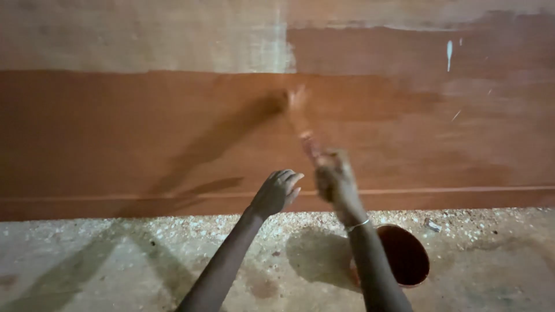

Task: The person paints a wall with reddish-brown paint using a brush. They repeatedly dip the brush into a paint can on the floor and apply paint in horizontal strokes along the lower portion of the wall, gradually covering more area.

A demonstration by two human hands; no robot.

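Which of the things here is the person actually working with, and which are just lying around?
In use:
- right hand, gripping a blurred brush
- brush tip against the reddish-brown board
- left hand, raised near the board, holding nothing
- round bowl with dark reddish inside, below the right arm

Lying about:
- small scrap on the speckled floor

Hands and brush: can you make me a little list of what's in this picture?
right hand: holds a blurred brush up against the wall
left hand: raised beside it, fingers curled, holding nothing
wall: reddish-brown below, paler band on top
bowl: round, reddish inside, on the floor under the right arm
floor: pale, speckled, rough
bracelet: thin, on the right wrist
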